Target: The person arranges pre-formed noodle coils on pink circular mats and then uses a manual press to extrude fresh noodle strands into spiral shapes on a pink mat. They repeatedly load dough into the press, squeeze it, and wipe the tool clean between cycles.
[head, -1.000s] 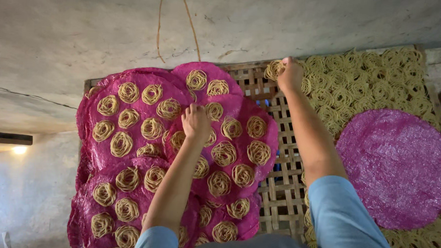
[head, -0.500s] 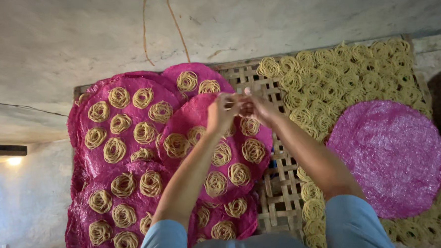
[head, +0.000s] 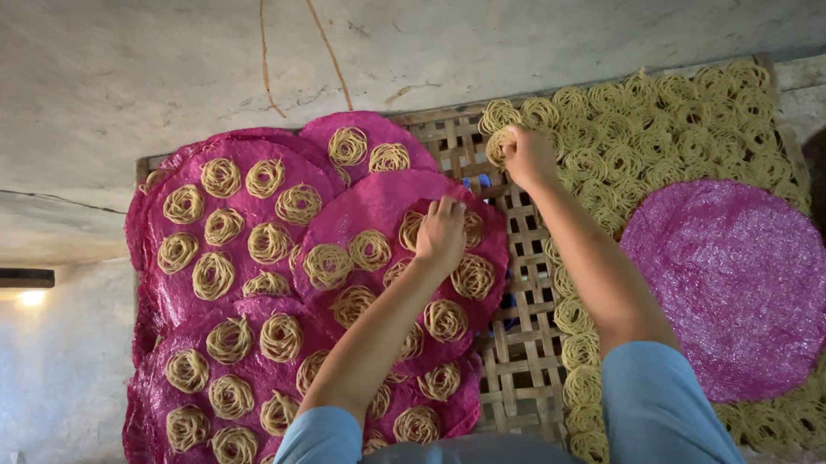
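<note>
My left hand (head: 441, 231) rests fingers-down on a noodle coil on a round magenta mat (head: 377, 207) covered with several pale yellow noodle coils (head: 328, 265). My right hand (head: 528, 155) is stretched farther out and closed on one noodle coil (head: 498, 146), over the woven bamboo rack (head: 520, 339) beside rows of coils laid on it. Whether the left hand grips a coil or only touches it is unclear.
Other magenta mats with coils (head: 236, 243) overlap at the left. A bare magenta mat (head: 731, 283) lies on the mass of coils (head: 678, 123) at the right. A grey concrete surface (head: 161, 54) lies beyond the rack, with a thin cord (head: 263, 45).
Half a second ago both hands met over the middle mat. My right hand has since gone out to the right onto the rack with a coil; my left hand dropped back onto the mat.
</note>
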`<state>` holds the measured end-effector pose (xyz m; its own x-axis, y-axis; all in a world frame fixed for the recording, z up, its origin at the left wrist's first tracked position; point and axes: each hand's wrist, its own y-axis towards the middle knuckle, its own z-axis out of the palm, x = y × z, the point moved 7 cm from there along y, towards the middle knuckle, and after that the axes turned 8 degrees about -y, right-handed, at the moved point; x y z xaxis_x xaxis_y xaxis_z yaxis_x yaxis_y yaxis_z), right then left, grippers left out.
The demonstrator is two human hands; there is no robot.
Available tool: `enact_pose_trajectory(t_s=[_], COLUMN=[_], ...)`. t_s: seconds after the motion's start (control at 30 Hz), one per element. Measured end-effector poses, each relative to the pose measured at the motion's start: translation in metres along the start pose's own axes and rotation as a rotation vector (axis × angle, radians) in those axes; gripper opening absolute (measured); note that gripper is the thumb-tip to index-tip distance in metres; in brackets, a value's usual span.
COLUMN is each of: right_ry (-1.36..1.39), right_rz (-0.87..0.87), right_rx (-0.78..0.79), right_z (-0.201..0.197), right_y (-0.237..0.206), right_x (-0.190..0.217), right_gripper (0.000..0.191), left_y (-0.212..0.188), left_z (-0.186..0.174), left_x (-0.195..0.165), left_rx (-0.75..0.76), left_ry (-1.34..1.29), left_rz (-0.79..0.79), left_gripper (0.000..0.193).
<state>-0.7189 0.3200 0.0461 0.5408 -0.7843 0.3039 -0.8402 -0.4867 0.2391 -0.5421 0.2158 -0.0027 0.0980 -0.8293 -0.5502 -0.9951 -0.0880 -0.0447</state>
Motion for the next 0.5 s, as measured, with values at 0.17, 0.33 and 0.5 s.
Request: enact_pose_trajectory(t_s=[0.17, 0.33, 0.5], right_ry=[-0.126, -0.143, 0.61], right_rz=[-0.063, -0.045, 0.583], right_rx=[-0.055, -0.064, 0.762], right_z=[-0.007, -0.023, 0.018], right_y=[0.005, -0.022, -0.125], right_x=[0.003, 0.006, -0.013], right_gripper=[0.025, 0.015, 0.043], left_y=[0.01, 0.008, 0.002], left_z=[-0.013, -0.013, -0.012], left_x=[-0.009, -0.003, -0.025], left_rx=[0.003, 0.161, 0.08], left_ry=[-0.05, -0.306, -0.664], left_rz=[0.032, -0.187, -0.091], left_gripper=[0.035, 0.033, 0.044])
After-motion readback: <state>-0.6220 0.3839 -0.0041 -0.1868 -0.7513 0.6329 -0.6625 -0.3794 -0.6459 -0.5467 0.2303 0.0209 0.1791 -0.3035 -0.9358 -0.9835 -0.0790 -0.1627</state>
